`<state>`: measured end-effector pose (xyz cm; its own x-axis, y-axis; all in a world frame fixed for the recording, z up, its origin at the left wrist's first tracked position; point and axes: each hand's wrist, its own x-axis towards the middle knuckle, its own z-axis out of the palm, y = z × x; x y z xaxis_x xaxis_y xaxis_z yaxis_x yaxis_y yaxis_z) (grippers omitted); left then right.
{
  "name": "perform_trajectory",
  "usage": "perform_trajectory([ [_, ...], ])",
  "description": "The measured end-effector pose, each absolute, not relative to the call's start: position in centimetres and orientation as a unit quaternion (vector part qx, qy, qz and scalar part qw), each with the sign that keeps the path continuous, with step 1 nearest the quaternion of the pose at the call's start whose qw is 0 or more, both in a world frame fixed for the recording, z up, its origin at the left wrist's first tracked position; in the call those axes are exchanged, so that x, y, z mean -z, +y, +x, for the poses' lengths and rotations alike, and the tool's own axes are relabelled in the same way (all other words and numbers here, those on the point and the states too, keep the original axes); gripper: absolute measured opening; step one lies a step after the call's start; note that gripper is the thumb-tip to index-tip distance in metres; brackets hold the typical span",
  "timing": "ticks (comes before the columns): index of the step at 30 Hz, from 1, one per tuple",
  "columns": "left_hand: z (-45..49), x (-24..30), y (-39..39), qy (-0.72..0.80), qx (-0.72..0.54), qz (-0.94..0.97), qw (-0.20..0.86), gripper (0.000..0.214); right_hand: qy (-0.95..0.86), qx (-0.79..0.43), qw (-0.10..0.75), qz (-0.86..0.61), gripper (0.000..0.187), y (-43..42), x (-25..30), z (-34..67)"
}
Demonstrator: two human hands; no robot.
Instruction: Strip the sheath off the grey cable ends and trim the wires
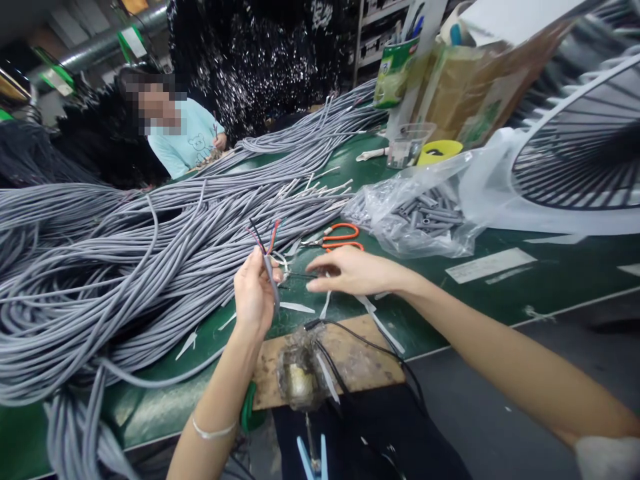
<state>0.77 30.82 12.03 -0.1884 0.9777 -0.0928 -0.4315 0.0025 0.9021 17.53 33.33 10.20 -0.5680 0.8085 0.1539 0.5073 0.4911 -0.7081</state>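
Note:
My left hand [255,293] is closed around the end of a grey cable [271,277], held upright. Thin coloured wires [265,237], red, black and others, fan out of its stripped tip. My right hand [353,270] hovers just to the right, fingers loosely curled and pointing left toward a thin dark strand [300,275] on the green table [525,287]. What the fingertips pinch, if anything, I cannot make out. A big heap of grey cables [125,267] lies to the left.
Orange-handled scissors [340,237] lie behind my right hand. A clear bag of short grey tube pieces [425,217] sits right of them. A wooden block with a taped tool [320,363] is at the table's near edge. Another person in a light blue shirt [183,137] works at the far side.

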Motion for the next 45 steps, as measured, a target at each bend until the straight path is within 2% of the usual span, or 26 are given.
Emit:
perform_trajectory([
  [2,0.6,-12.0,30.9,0.426,-0.626,0.333,0.562,0.028,-0.855,-0.267,0.211,-0.39,0.022,33.3,-9.6,16.9],
  [6,0.7,-11.7,30.8,0.429,-0.566,0.391,0.585,0.026,-0.83,-0.124,0.249,-0.483,0.014,33.7,-9.3,16.4],
  [8,0.8,-11.6,30.8,0.446,-0.533,0.419,0.584,0.029,-0.791,-0.08,0.313,-0.519,0.015,33.9,-10.0,17.3],
  [11,1.0,-11.3,30.7,0.46,-0.505,0.494,0.537,0.031,-0.629,0.013,0.499,-0.596,0.024,33.6,-11.8,19.4],
  [12,1.0,-11.1,30.6,0.466,-0.5,0.52,0.513,0.031,-0.574,0.042,0.528,-0.625,0.027,33.4,-12.2,19.9],
  [13,1.0,-11.0,30.5,0.472,-0.496,0.541,0.488,0.032,-0.551,0.057,0.514,-0.654,0.03,33.3,-12.4,20.2],
  [15,0.9,-10.7,30.3,0.482,-0.494,0.568,0.449,0.034,-0.604,0.039,0.399,-0.689,0.031,33.3,-12.4,20.2],
  [17,0.8,-10.5,30.1,0.485,-0.5,0.578,0.426,0.036,-0.693,-0.008,0.264,-0.671,0.023,33.8,-11.7,19.5],
  [18,0.7,-10.5,30.0,0.485,-0.504,0.578,0.419,0.035,-0.721,-0.026,0.223,-0.656,0.017,34.1,-11.2,19.0],
  [22,0.5,-10.9,30.0,0.48,-0.523,0.562,0.425,0.032,-0.754,-0.054,0.162,-0.634,0.012,35.2,-10.0,17.4],
  [25,0.5,-11.5,30.0,0.475,-0.525,0.545,0.45,0.029,-0.758,-0.069,0.15,-0.631,0.008,35.7,-9.9,17.4],
  [29,0.2,-12.0,29.7,0.465,-0.54,0.539,0.449,0.027,-0.757,-0.108,0.181,-0.619,0.007,35.3,-10.5,18.1],
  [32,0.0,-12.0,29.4,0.458,-0.554,0.546,0.43,0.025,-0.764,-0.128,0.241,-0.584,0.018,34.7,-11.0,18.3],
  [35,-0.1,-11.8,29.2,0.452,-0.559,0.559,0.415,0.024,-0.765,-0.195,0.35,-0.504,0.017,34.1,-11.3,18.3],
  [38,-0.2,-11.5,29.2,0.451,-0.56,0.569,0.399,0.024,-0.742,-0.282,0.441,-0.419,0.029,33.6,-11.2,18.1],
  [45,-0.2,-11.3,29.2,0.466,-0.548,0.588,0.37,0.024,-0.71,-0.293,0.502,-0.397,0.04,33.6,-11.1,18.2],
])
